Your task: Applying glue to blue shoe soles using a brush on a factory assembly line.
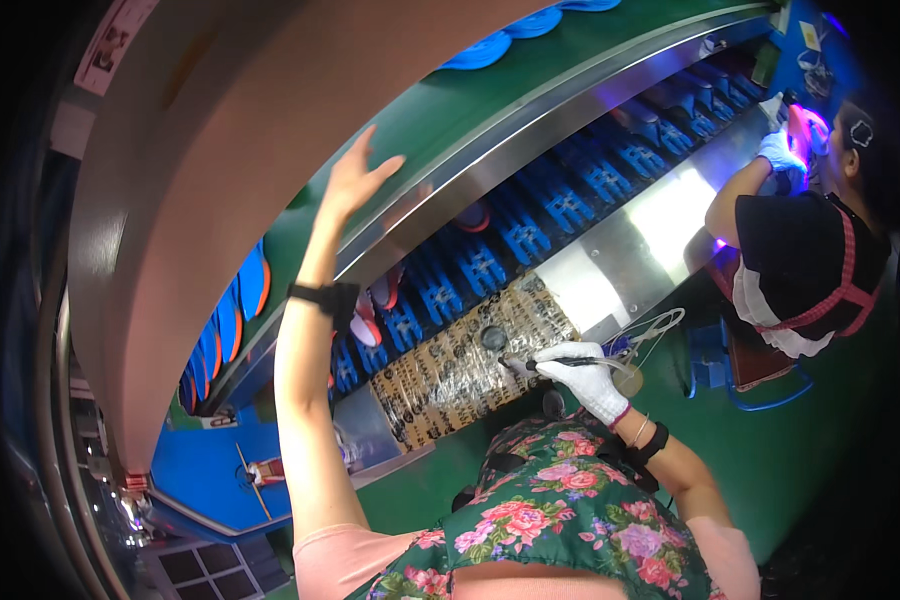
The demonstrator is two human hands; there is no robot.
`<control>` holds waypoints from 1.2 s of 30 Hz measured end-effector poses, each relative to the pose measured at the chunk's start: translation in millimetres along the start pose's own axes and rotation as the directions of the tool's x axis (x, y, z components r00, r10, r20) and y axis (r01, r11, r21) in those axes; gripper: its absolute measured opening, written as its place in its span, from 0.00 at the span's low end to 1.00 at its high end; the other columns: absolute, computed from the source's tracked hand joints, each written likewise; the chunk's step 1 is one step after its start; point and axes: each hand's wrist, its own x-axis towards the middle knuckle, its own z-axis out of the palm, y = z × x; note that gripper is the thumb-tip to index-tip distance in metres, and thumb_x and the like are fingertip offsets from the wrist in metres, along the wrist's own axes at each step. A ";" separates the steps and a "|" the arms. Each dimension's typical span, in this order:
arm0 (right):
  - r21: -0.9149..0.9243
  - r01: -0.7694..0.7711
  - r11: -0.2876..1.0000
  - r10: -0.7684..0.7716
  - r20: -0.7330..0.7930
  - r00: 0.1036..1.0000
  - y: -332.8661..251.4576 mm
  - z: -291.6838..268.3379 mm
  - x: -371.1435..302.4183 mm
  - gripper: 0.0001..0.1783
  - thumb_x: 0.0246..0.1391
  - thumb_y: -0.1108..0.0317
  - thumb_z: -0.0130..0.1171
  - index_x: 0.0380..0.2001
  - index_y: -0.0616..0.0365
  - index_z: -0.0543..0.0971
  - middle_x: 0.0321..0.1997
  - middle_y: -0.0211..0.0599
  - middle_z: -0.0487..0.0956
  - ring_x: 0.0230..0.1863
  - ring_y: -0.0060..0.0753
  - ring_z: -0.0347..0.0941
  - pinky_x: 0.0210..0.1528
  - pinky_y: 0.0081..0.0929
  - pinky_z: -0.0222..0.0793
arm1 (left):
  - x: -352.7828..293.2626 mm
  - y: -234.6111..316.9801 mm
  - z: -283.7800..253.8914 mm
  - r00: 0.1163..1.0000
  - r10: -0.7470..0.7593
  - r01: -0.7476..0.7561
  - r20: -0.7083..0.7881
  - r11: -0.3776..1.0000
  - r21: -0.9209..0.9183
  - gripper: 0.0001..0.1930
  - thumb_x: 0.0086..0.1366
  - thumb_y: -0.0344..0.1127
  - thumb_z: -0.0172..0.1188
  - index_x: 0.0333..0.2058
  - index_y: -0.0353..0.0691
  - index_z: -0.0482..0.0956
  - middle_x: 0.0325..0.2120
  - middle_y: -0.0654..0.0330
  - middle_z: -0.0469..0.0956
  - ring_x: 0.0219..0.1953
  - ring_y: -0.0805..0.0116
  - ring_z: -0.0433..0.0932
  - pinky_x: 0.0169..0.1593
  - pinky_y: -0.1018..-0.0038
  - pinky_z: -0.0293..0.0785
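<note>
My bare left hand (360, 178) reaches up over the green conveyor belt (418, 118), fingers spread, with nothing in it. In a white glove, my right hand (582, 382) grips a thin black-handled brush (552, 364). The brush's tip points left, just above a ledge covered in taped brown cardboard (460, 375). Near the tip, a dark round spot (494, 339) marks the cardboard. Blue soles with orange edges (255, 280) lie along the belt's left stretch, apart from my left hand. More blue soles (480, 52) sit farther along it.
Below the belt runs a row of blue shoe holders (525, 240), with a few shoes (366, 322) among them. A large brown curved panel (220, 120) overhangs the left. At right, a co-worker (805, 230) in white gloves holds a sole under purple light. Clear tubing (660, 325) loops behind my right hand.
</note>
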 end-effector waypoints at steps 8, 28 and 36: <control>0.044 -0.008 0.999 0.020 -0.266 0.964 -8.1 -38.4 -28.9 0.06 0.54 0.74 0.70 0.36 0.60 0.89 0.35 0.30 0.87 0.37 0.19 0.81 0.44 0.20 0.76 | 170.2 95.0 88.6 0.994 0.056 -0.062 0.090 0.996 0.060 0.54 0.56 0.66 0.68 0.73 0.43 0.56 0.63 0.34 0.70 0.67 0.38 0.68 0.68 0.54 0.64; 0.096 -0.034 0.995 0.041 -0.073 0.996 -37.7 -39.1 -10.9 0.09 0.55 0.76 0.69 0.40 0.61 0.88 0.36 0.30 0.87 0.34 0.17 0.79 0.38 0.18 0.75 | -157.4 42.2 33.9 0.879 -0.433 0.076 -0.201 0.543 -0.836 0.33 0.57 0.20 0.67 0.62 0.41 0.68 0.53 0.53 0.71 0.49 0.65 0.78 0.51 0.71 0.78; 0.227 0.045 0.973 -0.014 -0.138 0.990 -103.4 -20.1 2.3 0.06 0.53 0.80 0.67 0.36 0.63 0.87 0.30 0.29 0.84 0.28 0.16 0.76 0.32 0.16 0.70 | -245.1 46.9 101.4 0.710 -0.594 0.254 0.379 -0.286 -0.924 0.28 0.53 0.31 0.64 0.53 0.27 0.73 0.41 0.47 0.81 0.41 0.52 0.82 0.51 0.58 0.81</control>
